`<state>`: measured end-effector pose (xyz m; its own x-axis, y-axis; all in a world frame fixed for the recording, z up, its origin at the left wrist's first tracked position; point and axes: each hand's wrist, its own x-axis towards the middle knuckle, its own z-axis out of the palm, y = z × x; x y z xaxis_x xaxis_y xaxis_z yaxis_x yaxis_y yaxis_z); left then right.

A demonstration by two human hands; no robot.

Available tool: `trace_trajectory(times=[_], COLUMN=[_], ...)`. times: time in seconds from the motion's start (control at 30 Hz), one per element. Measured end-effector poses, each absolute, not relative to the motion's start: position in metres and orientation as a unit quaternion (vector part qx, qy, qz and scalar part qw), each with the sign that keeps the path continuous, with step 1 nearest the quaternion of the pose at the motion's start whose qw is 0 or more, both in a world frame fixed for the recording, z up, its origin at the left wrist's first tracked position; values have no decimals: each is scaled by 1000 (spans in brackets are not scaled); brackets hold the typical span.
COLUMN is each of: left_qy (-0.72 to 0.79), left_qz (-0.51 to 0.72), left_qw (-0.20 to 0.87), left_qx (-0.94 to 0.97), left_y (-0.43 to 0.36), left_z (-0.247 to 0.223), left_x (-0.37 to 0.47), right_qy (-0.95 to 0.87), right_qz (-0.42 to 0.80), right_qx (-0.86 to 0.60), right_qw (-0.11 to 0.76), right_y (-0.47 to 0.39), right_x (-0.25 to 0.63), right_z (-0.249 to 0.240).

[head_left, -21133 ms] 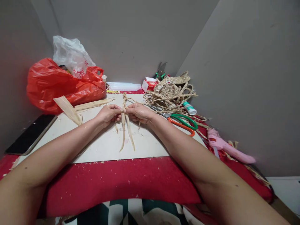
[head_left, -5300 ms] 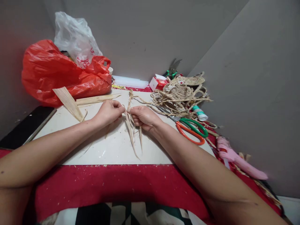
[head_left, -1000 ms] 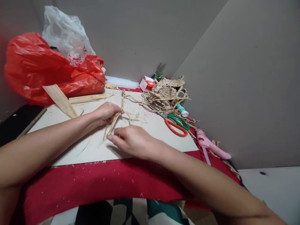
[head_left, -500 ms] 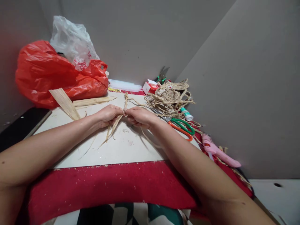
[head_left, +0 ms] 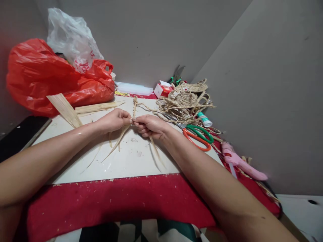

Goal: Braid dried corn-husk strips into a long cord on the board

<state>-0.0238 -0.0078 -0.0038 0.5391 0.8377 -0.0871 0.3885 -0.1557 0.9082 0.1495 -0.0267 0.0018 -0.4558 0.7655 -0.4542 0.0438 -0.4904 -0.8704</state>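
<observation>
A short braided cord [head_left: 134,107] of dry, straw-coloured husk runs away from my fingertips over the white board [head_left: 126,168]. My left hand [head_left: 114,120] pinches its near end, thumb against forefinger. Right beside it, my right hand [head_left: 150,125] is closed on the same end, its fingers curled. Loose husk strips [head_left: 117,145] hang out below the left hand, and another thin strip [head_left: 156,153] trails under the right one. The exact grip at the fingertips is partly hidden. From the braid a thin cord leads right to a heap of braided rope [head_left: 188,101].
Scissors [head_left: 198,136] with green and orange handles lie right of my hands, near a glue stick [head_left: 205,119] and a pink glue gun [head_left: 241,161]. Wide husk pieces [head_left: 64,109] rest at left before a red plastic bag [head_left: 58,80]. Pruning shears [head_left: 177,74] stand behind the rope.
The view has shifted slightly. My left hand's fingers have lifted and loosened a little, still at the braid's end. The strip under my right hand now points more steeply down.
</observation>
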Motion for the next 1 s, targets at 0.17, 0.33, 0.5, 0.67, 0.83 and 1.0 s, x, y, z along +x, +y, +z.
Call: trace_trajectory(times=[0.17, 0.33, 0.5, 0.67, 0.83, 1.0], left_qy=[451, 469, 485, 468, 435, 372], left_qz=[180, 167, 84, 16, 28, 23], left_qw=[405, 247, 78, 8, 7, 83], left_qx=[775, 832, 867, 884, 900, 924], left_y=[-9, -20, -45, -57, -68, -88], left_z=[7, 11, 11, 6, -4, 9], left_x=[-27, -22, -10, -5, -3, 0], right_qy=[-446, -421, -376, -367, -372, -383], right_qz=[656, 648, 665, 660, 668, 686], right_qx=[-530, -532, -521, -529, -524, -502], right_qw=[300, 345, 380, 386, 377, 361], right_y=[-35, -40, -45, -48, -47, -43], right_x=[138, 130, 127, 125, 127, 135], right_z=[0, -2, -4, -3, -2, -3])
